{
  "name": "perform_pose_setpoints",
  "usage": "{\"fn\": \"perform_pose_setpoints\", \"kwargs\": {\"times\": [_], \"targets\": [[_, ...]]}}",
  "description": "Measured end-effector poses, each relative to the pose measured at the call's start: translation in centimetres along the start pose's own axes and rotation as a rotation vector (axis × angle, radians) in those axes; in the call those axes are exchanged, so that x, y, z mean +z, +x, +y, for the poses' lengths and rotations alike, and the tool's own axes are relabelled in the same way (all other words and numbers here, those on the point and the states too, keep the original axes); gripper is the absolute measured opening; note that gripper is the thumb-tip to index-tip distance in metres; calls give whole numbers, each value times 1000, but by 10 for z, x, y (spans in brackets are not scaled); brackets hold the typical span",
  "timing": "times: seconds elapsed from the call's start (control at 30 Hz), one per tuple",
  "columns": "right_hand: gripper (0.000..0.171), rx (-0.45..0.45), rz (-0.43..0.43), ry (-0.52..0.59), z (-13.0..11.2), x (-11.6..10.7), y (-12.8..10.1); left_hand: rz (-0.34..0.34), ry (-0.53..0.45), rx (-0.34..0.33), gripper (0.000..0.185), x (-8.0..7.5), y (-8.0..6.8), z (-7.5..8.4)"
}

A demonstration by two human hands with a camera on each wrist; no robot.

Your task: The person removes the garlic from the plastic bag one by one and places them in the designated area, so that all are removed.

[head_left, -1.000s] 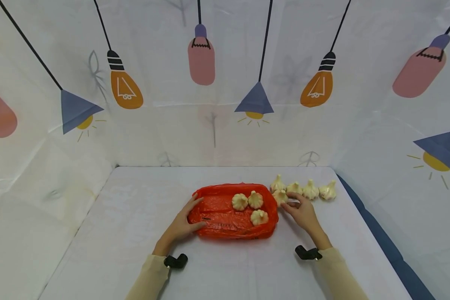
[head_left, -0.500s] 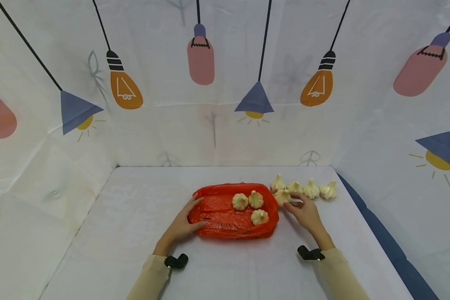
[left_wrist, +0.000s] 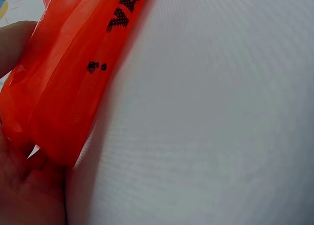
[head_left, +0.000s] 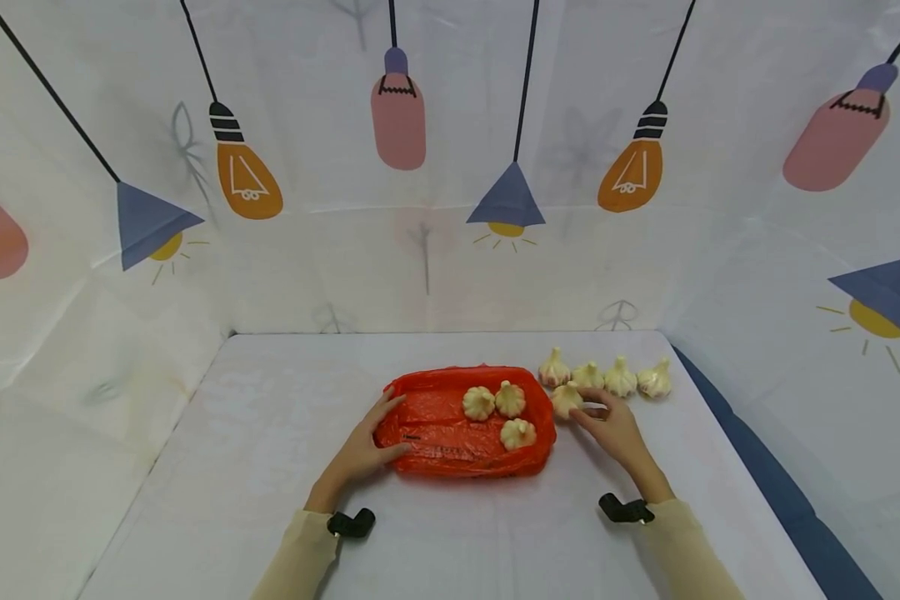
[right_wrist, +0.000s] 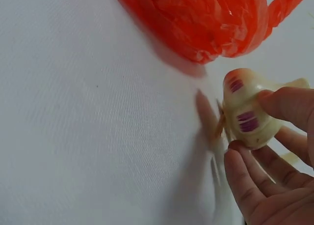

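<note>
Garlic bulb now off the table — pinched in right hand; left hand gripping orange bag edge.

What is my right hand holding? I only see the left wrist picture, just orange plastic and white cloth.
Observer: Your right hand pinches a garlic bulb in its fingers, beside the orange bag.
Child: Is any garlic in the bag?
Observer: Yes, three bulbs lie on it in the head view.
Child: Are more outside?
Observer: Four more bulbs sit in a row on the table, behind your right hand.
Child: Where is my left hand?
Observer: Your left hand holds the bag's left edge, thumb against its side.
</note>
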State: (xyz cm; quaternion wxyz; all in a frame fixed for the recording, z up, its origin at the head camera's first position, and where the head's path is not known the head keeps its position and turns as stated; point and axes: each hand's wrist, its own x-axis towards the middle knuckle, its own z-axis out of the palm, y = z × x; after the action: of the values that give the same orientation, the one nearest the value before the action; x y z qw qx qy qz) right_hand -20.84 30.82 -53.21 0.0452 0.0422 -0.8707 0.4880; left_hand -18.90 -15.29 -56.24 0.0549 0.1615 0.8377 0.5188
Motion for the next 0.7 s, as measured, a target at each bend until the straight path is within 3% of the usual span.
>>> {"fn": "perform_pose_setpoints", "kwargs": {"times": [0.53,0.7], "targets": [[47,41,-39,0,-1,9,8,-5,1,-5,85,0,0,1],[46,44,-59,33,-35,1,-2,-7,-1,-11,84,-1,-1,3]]}}
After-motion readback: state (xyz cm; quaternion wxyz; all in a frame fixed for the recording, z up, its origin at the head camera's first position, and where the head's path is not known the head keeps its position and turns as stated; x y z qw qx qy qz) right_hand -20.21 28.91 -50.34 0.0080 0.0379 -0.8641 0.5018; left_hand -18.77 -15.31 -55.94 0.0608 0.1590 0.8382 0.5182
